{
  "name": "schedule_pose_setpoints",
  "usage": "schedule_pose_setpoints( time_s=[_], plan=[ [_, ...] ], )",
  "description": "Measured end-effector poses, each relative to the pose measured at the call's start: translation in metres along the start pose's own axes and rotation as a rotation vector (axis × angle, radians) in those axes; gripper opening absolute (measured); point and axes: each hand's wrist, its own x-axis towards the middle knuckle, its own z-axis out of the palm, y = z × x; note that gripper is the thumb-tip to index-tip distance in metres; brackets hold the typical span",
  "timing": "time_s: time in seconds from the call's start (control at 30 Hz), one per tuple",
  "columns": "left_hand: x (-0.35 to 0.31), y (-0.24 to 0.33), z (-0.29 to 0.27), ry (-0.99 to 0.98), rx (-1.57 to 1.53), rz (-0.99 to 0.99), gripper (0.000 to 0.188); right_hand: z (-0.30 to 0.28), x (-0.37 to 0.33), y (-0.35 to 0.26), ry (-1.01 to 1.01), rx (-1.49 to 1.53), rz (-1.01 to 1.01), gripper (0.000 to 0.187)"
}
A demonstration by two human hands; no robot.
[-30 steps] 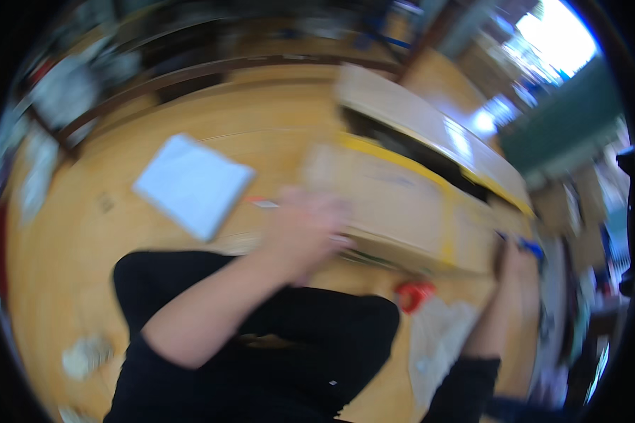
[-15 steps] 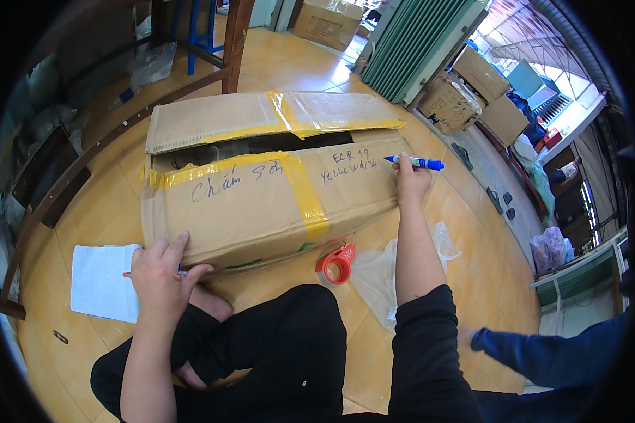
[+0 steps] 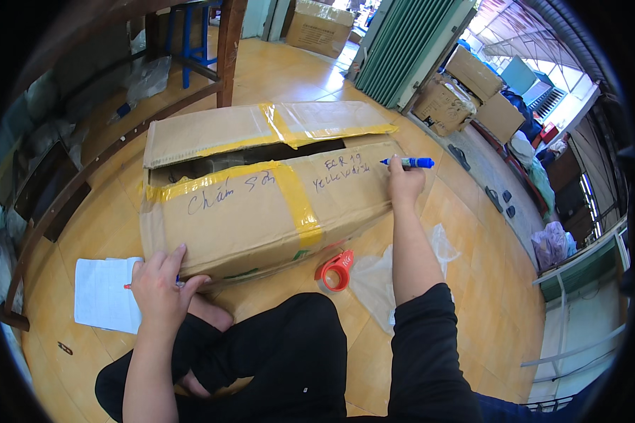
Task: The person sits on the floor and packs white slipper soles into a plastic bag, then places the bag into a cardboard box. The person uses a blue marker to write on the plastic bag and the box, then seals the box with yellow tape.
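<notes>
A large brown cardboard box (image 3: 240, 222) with yellow tape and handwriting lies on the floor in front of me. Its top flaps stand slightly apart, leaving a dark gap. My right hand (image 3: 406, 185) grips a blue marker (image 3: 410, 163) at the box's right end, the tip pointing left beside the writing. My left hand (image 3: 161, 285) rests its fingers on the near left corner of the box. A slim pen (image 3: 128, 287) with a red end runs under that palm, mostly hidden. Just left of this hand lies a white notebook (image 3: 106, 292).
A red tape dispenser (image 3: 334, 271) and a clear plastic bag (image 3: 374, 282) lie before the box. Wooden furniture legs (image 3: 231, 53) stand at left. Beyond the green folding door (image 3: 402, 56) are cardboard boxes (image 3: 444, 106) and sandals (image 3: 459, 156).
The view has shifted slightly. A person's blue-sleeved arm at the lower right has mostly left the picture. My hands keep almost the same places on the box, the marker still in the right.
</notes>
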Motion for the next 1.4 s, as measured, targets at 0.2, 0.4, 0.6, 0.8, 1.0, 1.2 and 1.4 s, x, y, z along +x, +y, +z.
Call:
schedule_pose_setpoints(
  time_s=[0.2,0.4,0.6,0.8,1.0,1.2,1.4],
  plan=[
    [0.001,0.002,0.000,0.004,0.017,-0.004,0.069,-0.014,0.033,0.000,-0.294,-0.020,-0.006,0.029],
    [0.002,0.003,0.004,0.057,-0.021,-0.003,0.067,-0.010,0.034,0.012,-0.321,-0.084,-0.016,0.028],
    [0.001,0.001,0.005,0.059,-0.009,0.016,0.068,-0.014,0.036,0.018,-0.263,0.074,0.019,0.027],
    [0.001,0.003,0.003,0.068,-0.021,0.024,0.067,-0.008,0.034,0.018,-0.204,-0.113,-0.006,0.031],
    [-0.001,0.004,0.000,0.041,-0.008,0.007,0.069,-0.023,0.045,0.016,-0.127,-0.015,0.021,0.029],
    [-0.003,-0.003,0.004,0.055,-0.010,0.035,0.070,-0.024,0.037,0.010,-0.248,-0.031,0.024,0.026],
    [0.003,0.009,0.000,0.040,-0.010,-0.021,0.067,-0.022,0.055,0.034,-0.027,0.028,0.009,0.030]
  ],
)
